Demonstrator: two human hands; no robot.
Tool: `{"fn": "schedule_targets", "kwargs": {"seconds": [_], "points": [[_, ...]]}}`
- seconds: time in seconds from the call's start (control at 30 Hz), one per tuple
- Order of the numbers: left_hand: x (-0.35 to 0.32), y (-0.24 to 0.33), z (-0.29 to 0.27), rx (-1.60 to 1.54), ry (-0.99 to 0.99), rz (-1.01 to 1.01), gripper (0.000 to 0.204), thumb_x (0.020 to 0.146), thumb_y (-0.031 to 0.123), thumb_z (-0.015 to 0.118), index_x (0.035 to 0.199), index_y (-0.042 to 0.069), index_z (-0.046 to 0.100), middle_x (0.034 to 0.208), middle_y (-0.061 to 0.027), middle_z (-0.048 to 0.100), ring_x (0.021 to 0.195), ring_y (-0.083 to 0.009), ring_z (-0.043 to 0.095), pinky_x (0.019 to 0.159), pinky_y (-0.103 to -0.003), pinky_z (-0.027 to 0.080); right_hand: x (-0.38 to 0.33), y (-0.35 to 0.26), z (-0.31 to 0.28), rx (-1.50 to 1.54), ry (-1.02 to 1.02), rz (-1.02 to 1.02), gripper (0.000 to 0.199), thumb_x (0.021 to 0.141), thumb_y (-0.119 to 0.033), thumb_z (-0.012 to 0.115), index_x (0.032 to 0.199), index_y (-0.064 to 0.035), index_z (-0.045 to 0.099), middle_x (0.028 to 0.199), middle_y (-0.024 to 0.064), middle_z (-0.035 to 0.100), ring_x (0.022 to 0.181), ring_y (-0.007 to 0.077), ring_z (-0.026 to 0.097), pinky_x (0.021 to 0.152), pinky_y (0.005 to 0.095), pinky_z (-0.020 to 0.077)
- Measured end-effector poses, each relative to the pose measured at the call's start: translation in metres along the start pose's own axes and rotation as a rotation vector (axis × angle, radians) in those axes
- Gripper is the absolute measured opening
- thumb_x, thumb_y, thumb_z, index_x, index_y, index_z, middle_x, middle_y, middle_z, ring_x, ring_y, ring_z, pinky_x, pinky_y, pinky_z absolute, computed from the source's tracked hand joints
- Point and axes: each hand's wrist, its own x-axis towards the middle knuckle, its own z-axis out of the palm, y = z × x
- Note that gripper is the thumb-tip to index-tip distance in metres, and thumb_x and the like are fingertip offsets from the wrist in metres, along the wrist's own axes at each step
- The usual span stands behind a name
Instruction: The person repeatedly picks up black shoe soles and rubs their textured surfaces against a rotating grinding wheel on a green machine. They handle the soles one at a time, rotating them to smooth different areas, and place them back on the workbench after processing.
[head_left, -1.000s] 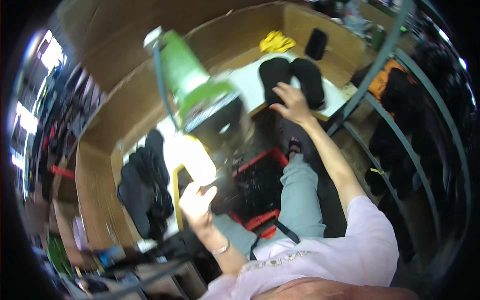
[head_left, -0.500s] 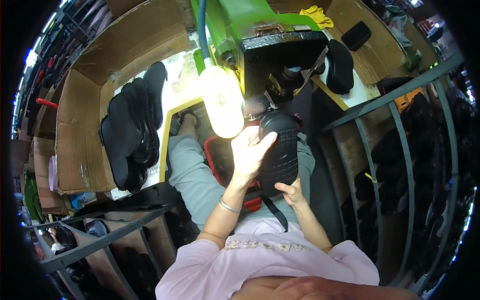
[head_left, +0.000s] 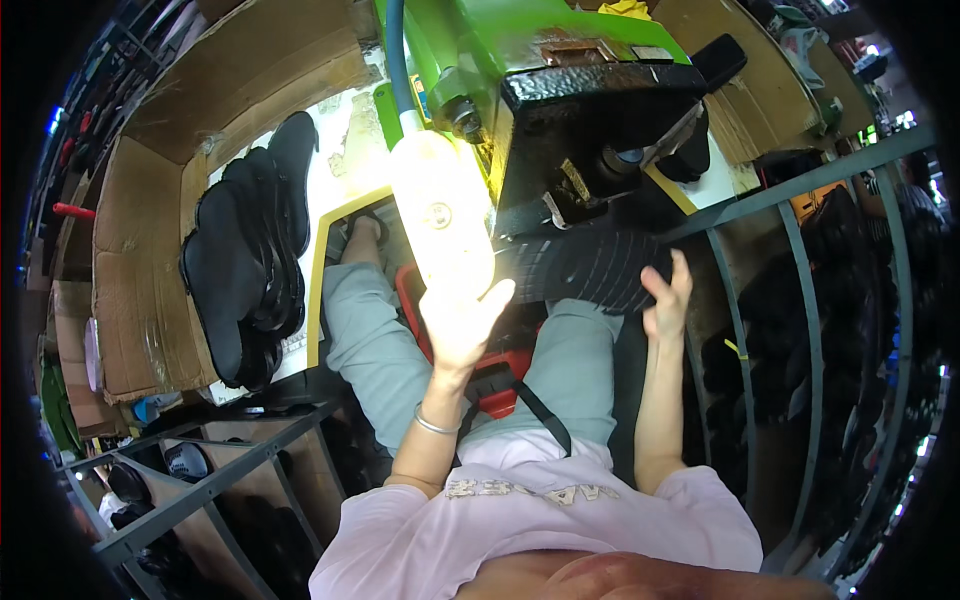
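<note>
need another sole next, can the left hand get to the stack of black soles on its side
Probably yes: the left hand is raised by the lamp, and nothing shows between it and the black soles on the bench.

Machine (head_left: 590, 110) stands far centre, lamp (head_left: 440, 215) hanging at its left side. Treaded sole (head_left: 590, 270) lies under the machine head, between left hand (head_left: 460, 325) and right hand (head_left: 668, 300). Stack of soles (head_left: 245, 255) lies left on the counter (head_left: 345, 170). Rack (head_left: 800, 300) stands right; shelf (head_left: 200, 490) near left.
</note>
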Motion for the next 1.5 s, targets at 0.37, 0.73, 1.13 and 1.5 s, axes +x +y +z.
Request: {"fn": "schedule_targets", "kwargs": {"seconds": [0.37, 0.73, 1.13, 1.5], "points": [[-0.029, -0.016, -0.102, -0.262, 0.054, -0.27, 0.029, 0.07, -0.01, 0.075, 0.092, -0.001, 0.059, 0.089, -0.0035, 0.061, 0.084, -0.0124, 0.059, 0.077, -0.026, 0.048, 0.031, -0.026, 0.1, -0.294, -0.482, 0.005, 0.041, 0.062, 0.005, 0.084, 0.094, -0.0011, 0.059, 0.09, 0.0066, 0.067, 0.081, 0.0111, 0.063, 0.074, 0.0258, 0.0525], [0.017, -0.009, -0.018, 0.213, -0.306, -0.041, 0.026, 0.075, -0.001, 0.077, 0.098, -0.005, 0.064, 0.092, -0.0069, 0.067, 0.084, -0.0126, 0.061, 0.078, -0.026, 0.05, 0.001, 0.014, 0.136, -0.358, -0.359, -0.461, 0.08, 0.064, -0.01, 0.088, 0.13, 0.0004, 0.044, 0.115, 0.0116, 0.058, 0.101, 0.02, 0.059, 0.089, 0.0337, 0.0497], [-0.026, -0.025, 0.008, -0.127, -0.031, -0.196, 0.026, 0.077, -0.012, 0.07, 0.099, -0.004, 0.057, 0.094, -0.0087, 0.063, 0.083, -0.0129, 0.061, 0.075, -0.024, 0.051, -0.097, 0.102, -0.043, 0.306, -0.166, 0.56, 0.03, 0.086, -0.004, 0.061, 0.115, 0.0002, 0.055, 0.1, 0.0122, 0.067, 0.061, 0.019, 0.066, 0.041, 0.031, 0.0556], [0.027, 0.0, -0.024, 0.056, -0.112, 0.12, 0.036, 0.069, -0.001, 0.08, 0.101, -0.001, 0.064, 0.089, -0.0044, 0.065, 0.08, -0.014, 0.06, 0.075, -0.028, 0.049, 0.073, -0.031, 0.038, -0.071, -0.315, 0.102, 0.035, 0.089, -0.012, 0.064, 0.118, 0.0013, 0.051, 0.101, 0.0066, 0.06, 0.062, 0.0086, 0.059, 0.032, 0.0209, 0.0431]]}}
